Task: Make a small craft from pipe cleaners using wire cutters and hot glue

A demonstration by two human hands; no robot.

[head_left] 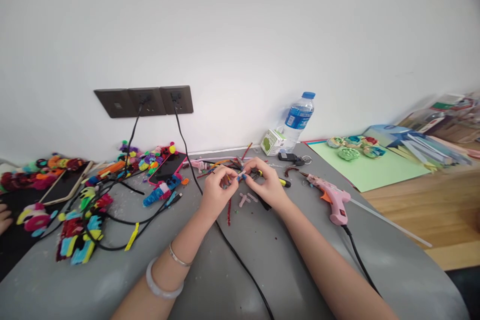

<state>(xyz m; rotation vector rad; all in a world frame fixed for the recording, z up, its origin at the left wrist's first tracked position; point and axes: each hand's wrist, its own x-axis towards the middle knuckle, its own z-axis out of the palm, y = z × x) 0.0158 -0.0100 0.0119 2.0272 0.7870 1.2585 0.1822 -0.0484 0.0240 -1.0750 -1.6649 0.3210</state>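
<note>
Both hands meet over the middle of the grey table. My left hand and my right hand pinch a small craft piece of coloured pipe cleaner between their fingertips. A red pipe cleaner hangs down below the hands. Small pink bits lie on the table just under them. My left wrist wears two bracelets.
A pink glue gun with a black cord lies to the right. Behind are a water bottle, a small green carton and keys. Colourful pipe-cleaner crafts, a phone and black cables fill the left. Green paper lies at right.
</note>
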